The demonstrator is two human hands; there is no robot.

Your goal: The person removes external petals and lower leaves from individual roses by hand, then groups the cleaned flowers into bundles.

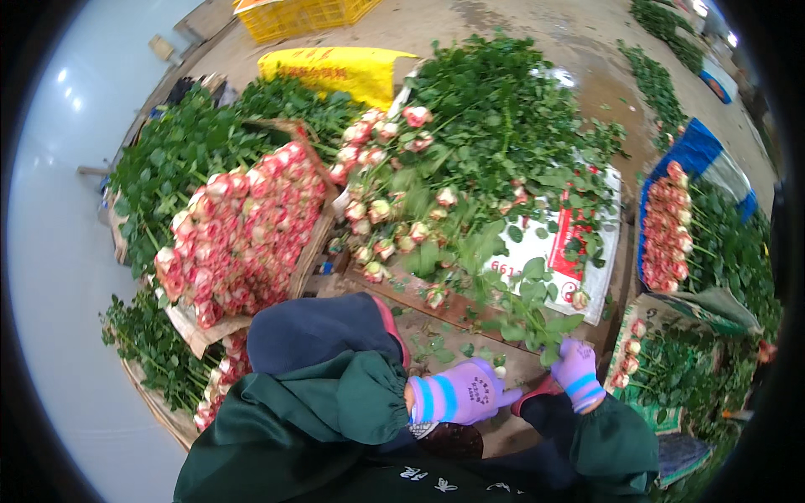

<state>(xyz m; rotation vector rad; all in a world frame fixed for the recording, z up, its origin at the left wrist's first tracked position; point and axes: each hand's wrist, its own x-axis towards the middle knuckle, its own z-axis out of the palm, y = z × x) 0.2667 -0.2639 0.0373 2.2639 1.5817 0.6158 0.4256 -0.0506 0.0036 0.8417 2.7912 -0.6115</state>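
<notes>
My right hand (575,368), in a lilac glove with blue bands, is closed around a leafy rose stem (534,314). Its leaves stretch up and left from the fist and partly blur. My left hand (462,393), gloved alike, lies lower and to the left, its fingers pointing right; whether it pinches anything is hidden. A small pale thing (500,371), perhaps a bud, shows just beyond its fingers. Before me, loose pink-and-white roses (380,210) lie with their leafy stems (503,107) across a low wooden bench (415,298) and a printed white sack (534,251).
At left stands a packed bundle of rose heads (245,226) in brown cardboard (314,248). More roses lie at right in a blue wrap (666,226) and on a green sack (648,402). A yellow sack (339,69) and yellow crate (295,19) are farther back.
</notes>
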